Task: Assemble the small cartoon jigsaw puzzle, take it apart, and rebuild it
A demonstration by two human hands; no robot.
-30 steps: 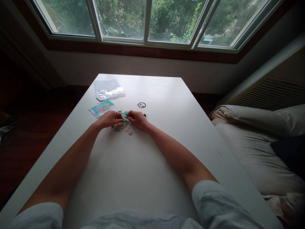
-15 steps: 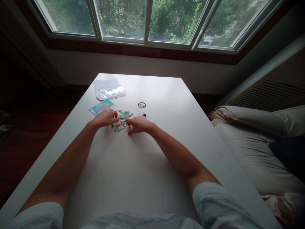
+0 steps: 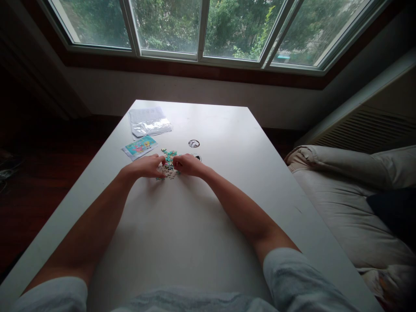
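A small heap of jigsaw puzzle pieces (image 3: 169,171), some teal and some pale, lies on the white table (image 3: 182,234) between my hands. At the heap's left side is my left hand (image 3: 147,166), its thumb and fingers apart around the nearest pieces. My right hand (image 3: 189,165) is at the right side with its fingers curled in. Whatever those fingers may hold is hidden. Just beyond my left hand lies a colourful picture card (image 3: 140,147) with cartoon figures on a teal ground.
A clear plastic bag with papers (image 3: 150,121) lies at the table's far left. Two round holes sit in the tabletop, the farther hole (image 3: 194,143) beyond my right hand. A pale sofa (image 3: 344,203) stands along the right, and a window (image 3: 201,30) is ahead.
My left hand has shifted slightly nearer to me, its thumb and fingers wider apart. My right hand's fingers have drawn together and moved up a little. The heap looks more gathered.
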